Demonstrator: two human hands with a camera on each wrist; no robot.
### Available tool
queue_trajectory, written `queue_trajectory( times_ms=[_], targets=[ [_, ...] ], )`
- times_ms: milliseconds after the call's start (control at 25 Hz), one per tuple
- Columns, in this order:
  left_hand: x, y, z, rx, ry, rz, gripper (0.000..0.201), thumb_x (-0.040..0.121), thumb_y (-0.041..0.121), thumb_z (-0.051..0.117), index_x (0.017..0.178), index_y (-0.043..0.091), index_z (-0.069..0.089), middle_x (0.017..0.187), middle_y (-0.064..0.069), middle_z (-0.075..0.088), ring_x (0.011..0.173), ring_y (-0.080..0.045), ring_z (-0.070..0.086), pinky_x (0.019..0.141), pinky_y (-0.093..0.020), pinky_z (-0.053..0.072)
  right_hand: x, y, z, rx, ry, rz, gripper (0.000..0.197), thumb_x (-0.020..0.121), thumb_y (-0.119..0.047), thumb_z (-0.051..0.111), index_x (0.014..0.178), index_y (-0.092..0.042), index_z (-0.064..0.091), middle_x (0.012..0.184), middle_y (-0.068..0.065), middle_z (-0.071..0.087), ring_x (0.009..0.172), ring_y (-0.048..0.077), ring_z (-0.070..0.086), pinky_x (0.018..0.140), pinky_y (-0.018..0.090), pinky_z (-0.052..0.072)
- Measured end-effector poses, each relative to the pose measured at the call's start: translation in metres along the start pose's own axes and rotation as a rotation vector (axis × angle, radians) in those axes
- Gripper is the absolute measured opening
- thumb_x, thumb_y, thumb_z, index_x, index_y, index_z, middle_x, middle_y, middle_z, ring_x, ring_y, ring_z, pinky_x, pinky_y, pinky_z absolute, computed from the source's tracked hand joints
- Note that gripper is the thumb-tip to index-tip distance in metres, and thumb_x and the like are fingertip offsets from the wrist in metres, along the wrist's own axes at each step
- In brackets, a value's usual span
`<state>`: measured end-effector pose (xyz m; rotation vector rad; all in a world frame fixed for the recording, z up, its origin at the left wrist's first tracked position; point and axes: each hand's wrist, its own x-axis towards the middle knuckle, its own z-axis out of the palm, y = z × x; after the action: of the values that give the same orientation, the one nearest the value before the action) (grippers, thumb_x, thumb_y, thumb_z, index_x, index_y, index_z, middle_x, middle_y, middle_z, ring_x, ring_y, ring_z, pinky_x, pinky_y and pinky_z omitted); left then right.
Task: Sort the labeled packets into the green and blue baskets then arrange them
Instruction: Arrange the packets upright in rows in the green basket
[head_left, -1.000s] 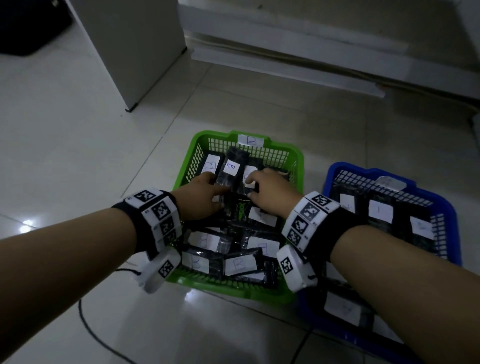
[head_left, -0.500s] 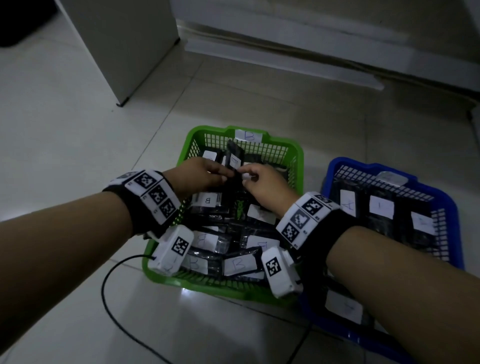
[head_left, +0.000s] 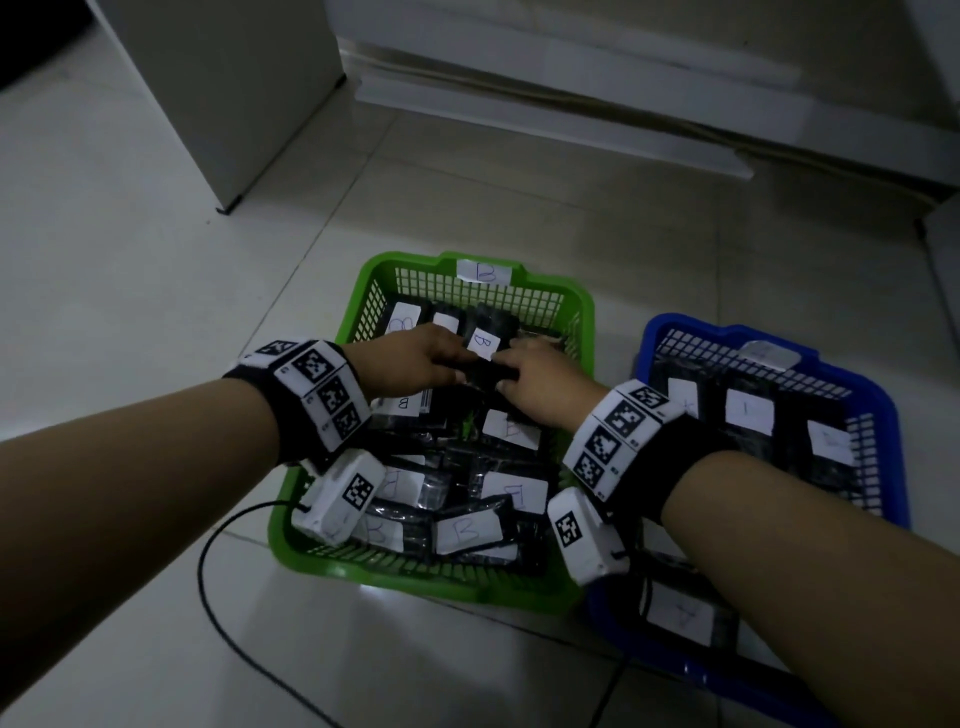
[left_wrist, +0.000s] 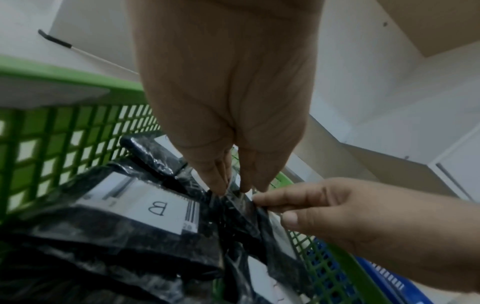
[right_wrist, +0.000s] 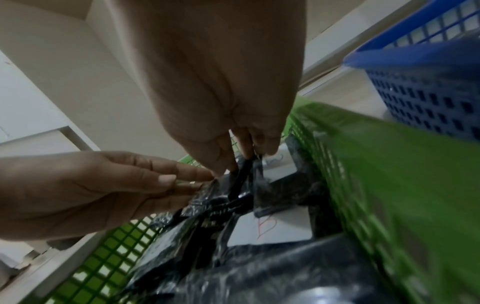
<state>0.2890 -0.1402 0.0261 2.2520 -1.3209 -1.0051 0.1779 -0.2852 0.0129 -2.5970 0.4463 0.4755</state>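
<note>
The green basket carries a "B" tag on its far rim and holds several black packets with white "B" labels. At its far end, my left hand and right hand meet on one black packet with its "B" label facing up. In the left wrist view my left fingertips pinch the packet's crinkled plastic edge, and my right hand pinches it from the right. The right wrist view shows the same packet. The blue basket at the right holds several labeled packets.
The baskets stand side by side on a pale tiled floor. A white cabinet stands at the back left, and a low white ledge runs along the back wall. A black cable curls on the floor left of the green basket.
A second ago both hands lay spread over the far packets. They have since drawn together and taken hold of one "B" packet, which now stands raised between them.
</note>
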Motion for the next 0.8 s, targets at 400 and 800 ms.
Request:
queue_trajectory(
  times_ms=[400, 800],
  targets=[
    [-0.009, -0.016, 0.009, 0.477, 0.391, -0.198, 0.052, 0.085, 0.034, 0.061, 0.134, 0.021, 0.05, 0.156, -0.018, 0.014, 0.142, -0.038, 0.018, 0.116, -0.048, 0.023, -0.01, 0.018, -0.004, -0.192, 0.082, -0.051, 0.053, 0.084, -0.014, 0.062, 0.135, -0.012, 0.047, 0.137, 0.015, 0.038, 0.128, 0.032, 0.038, 0.101, 0.039, 0.042],
    [-0.035, -0.009, 0.01, 0.395, 0.254, -0.028, 0.026, 0.081, 0.026, 0.066, 0.107, 0.022, 0.067, 0.122, -0.005, 0.052, 0.114, -0.022, 0.049, 0.101, -0.037, 0.041, -0.022, 0.0, -0.015, -0.225, 0.036, -0.109, 0.026, 0.082, -0.015, 0.067, 0.108, -0.013, 0.065, 0.106, 0.005, 0.054, 0.103, 0.022, 0.053, 0.076, 0.027, 0.043]
  ],
)
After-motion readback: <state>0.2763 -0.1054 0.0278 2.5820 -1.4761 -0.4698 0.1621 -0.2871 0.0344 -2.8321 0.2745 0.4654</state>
